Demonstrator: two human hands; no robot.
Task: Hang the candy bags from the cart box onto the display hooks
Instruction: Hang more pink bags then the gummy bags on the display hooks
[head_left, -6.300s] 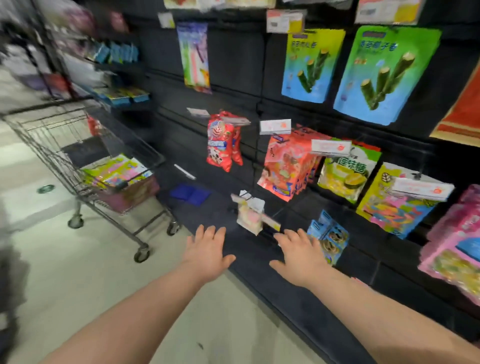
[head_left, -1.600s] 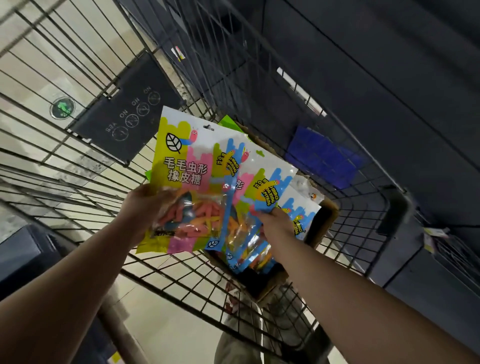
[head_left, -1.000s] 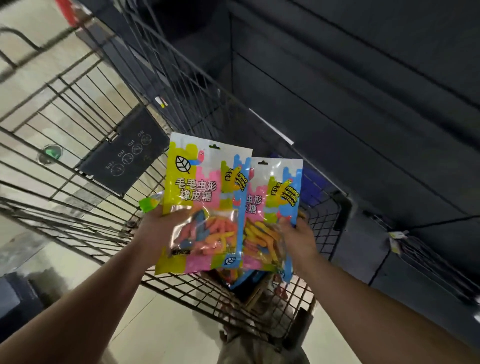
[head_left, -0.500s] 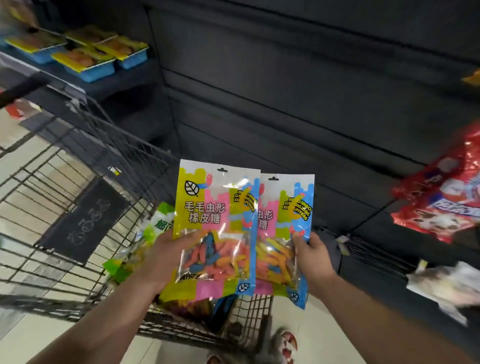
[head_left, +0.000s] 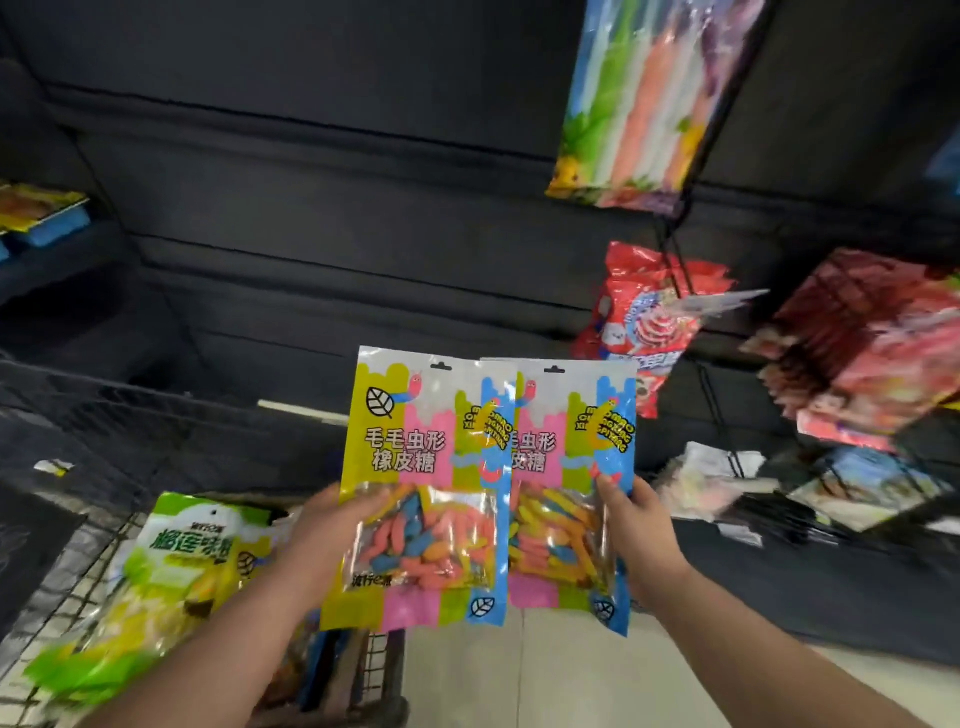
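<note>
Head view shows your left hand (head_left: 332, 525) gripping one candy bag (head_left: 415, 467) and your right hand (head_left: 641, 535) a second bag (head_left: 576, 478), both upright at 6 o'clock and unhung, green bags (head_left: 171, 561) lying in the cart (head_left: 382, 660) at 8 o'clock, display hooks (head_left: 675, 265) at 2 o'clock blurred beyond telling.

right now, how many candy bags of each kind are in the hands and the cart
gummy worms: 2, left bag in the left hand, right bag in the right hand
green and yellow bag in the cart: 1 in view
total: 3
</note>
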